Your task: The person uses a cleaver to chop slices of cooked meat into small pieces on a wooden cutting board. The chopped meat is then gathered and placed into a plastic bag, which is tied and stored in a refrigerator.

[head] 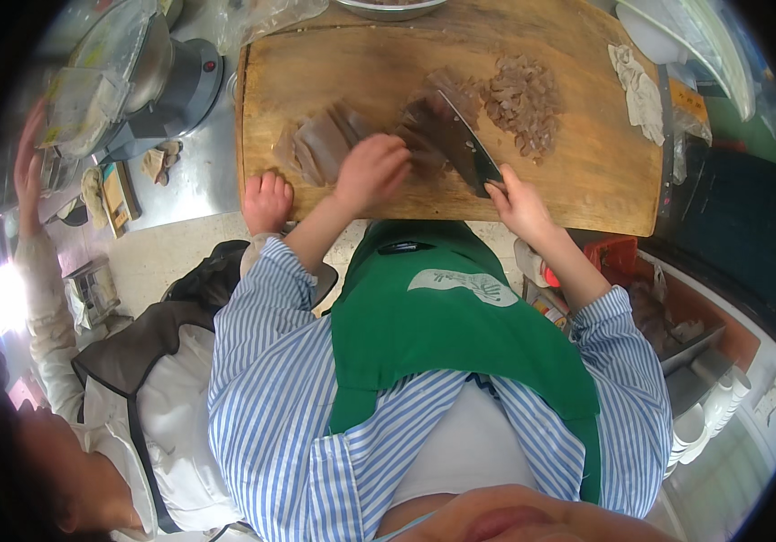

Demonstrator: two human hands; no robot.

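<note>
My right hand (520, 203) is closed on the handle of a cleaver (469, 146), whose broad dark blade slants up and left over the wooden cutting board (584, 190). Translucent brownish slices (421, 129), blurred, lie under and beside the blade. My left hand (374, 169) is just left of them, its fingers bent and blurred; whether it presses on anything is unclear. Flat brownish sheets (323, 142) of the same jelly-like food lie beyond and left of that hand. A heap of small cut pieces (523, 101) sits right of the cleaver.
A co-worker stands at left, one hand (268, 203) on the board's near left corner, the other raised (29, 159). A crumpled cloth (637, 95) lies at the board's right edge. A metal bowl (391, 8) stands at the far edge, a round appliance (191, 88) on the steel counter.
</note>
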